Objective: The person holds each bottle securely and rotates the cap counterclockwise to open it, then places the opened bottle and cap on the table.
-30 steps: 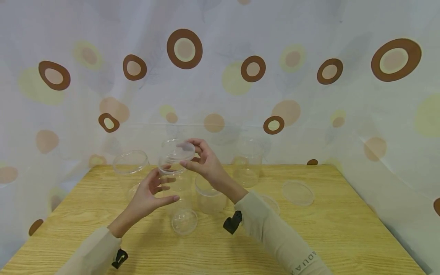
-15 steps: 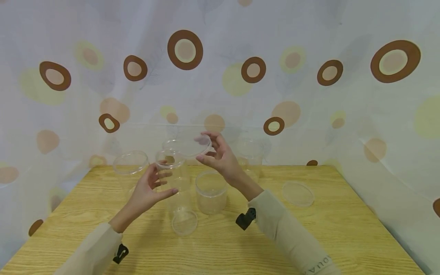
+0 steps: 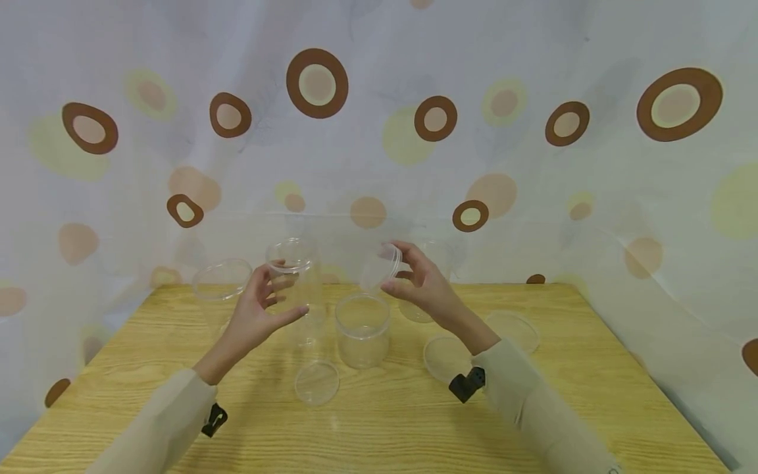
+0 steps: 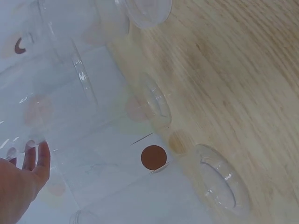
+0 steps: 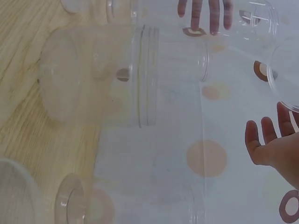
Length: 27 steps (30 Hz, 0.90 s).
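My left hand point(image 3: 257, 313) holds a tall clear plastic jar point(image 3: 306, 289), its fingers behind the wall and its thumb in front. The jar stands upright with its round mouth uncovered. In the left wrist view the fingertips of the left hand point(image 4: 23, 179) press against the transparent side. My right hand point(image 3: 429, 289) pinches a round clear lid point(image 3: 383, 268) by its edge, tilted nearly on end above a short wide jar point(image 3: 363, 339). The right wrist view has this lid point(image 5: 286, 70) at its right border, just above the fingertips of the right hand point(image 5: 275, 149).
A small clear lid point(image 3: 317, 383) lies in front of the short jar. Two larger lids, one nearer point(image 3: 441, 359) and one farther point(image 3: 514, 329), lie at the right. Another clear jar point(image 3: 222, 296) stands behind my left hand, one more point(image 3: 417, 311) behind the right.
My right hand has lifted the lid off the tall jar's mouth and carried it to the right, tipping it on edge. The left hand stays at the jar, which is now more upright.
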{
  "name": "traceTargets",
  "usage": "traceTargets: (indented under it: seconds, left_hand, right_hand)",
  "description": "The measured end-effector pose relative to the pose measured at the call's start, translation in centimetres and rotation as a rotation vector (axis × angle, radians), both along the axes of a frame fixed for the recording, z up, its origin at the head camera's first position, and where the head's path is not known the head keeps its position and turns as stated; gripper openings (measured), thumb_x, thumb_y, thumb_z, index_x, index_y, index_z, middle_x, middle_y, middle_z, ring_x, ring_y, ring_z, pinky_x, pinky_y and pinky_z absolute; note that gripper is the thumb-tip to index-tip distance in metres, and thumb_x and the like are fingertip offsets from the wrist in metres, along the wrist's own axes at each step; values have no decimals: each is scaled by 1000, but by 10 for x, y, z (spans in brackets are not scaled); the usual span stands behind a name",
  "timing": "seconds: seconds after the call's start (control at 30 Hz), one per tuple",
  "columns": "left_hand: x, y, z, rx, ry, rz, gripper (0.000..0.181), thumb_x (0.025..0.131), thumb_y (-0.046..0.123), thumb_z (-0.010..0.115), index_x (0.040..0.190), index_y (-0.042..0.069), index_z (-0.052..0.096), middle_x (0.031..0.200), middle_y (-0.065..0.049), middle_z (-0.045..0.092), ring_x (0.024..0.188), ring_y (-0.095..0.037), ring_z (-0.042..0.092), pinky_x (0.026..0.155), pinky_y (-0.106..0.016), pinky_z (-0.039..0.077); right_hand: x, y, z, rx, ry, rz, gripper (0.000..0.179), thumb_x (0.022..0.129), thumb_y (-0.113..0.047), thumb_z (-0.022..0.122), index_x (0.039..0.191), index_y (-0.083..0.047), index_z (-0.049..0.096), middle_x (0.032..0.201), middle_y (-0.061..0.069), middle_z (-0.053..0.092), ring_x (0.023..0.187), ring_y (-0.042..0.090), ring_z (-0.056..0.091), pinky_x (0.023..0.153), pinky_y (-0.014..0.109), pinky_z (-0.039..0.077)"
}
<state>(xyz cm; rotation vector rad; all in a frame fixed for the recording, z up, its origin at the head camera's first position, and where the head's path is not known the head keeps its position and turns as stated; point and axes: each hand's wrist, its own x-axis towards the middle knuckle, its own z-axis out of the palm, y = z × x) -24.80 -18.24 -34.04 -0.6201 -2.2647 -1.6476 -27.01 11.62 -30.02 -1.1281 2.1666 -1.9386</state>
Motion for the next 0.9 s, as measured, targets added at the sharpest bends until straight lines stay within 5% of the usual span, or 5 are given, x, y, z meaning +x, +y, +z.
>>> traceTargets:
  seconds: [0.3,0.47,0.67,0.9]
  left_hand:
    - [-10,6,20,-10,42,9,58,73,7,76,116,5,36,142,2,34,117,-23,49,91,-35,43]
    - [-17,11,35,-2,70,5,60,73,8,76,117,3,35,142,0,34,121,-31,47,94,-48,40]
    - [-22,21,55,-9,70,4,63,73,11,76,121,12,35,137,-4,40,122,-29,46,96,-48,40]
    - [-20,41,79,2,62,-7,62,75,5,73,122,5,34,142,-8,34,123,-32,43,98,-51,37]
  right_hand:
    - [4,34,-23,110,-61,-4,65,84,-19,67,137,-10,30,136,8,39,120,18,42,99,48,34]
    - [6,47,-36,237,-8,-3,64,84,-17,66,138,-17,31,135,8,40,123,23,40,98,52,34]
    - [9,56,-51,381,60,-36,66,83,-22,68,137,-30,32,133,2,41,123,25,39,96,52,36]
    - [9,60,-60,458,73,-34,69,83,-25,68,140,-31,30,136,1,41,125,26,38,95,55,35]
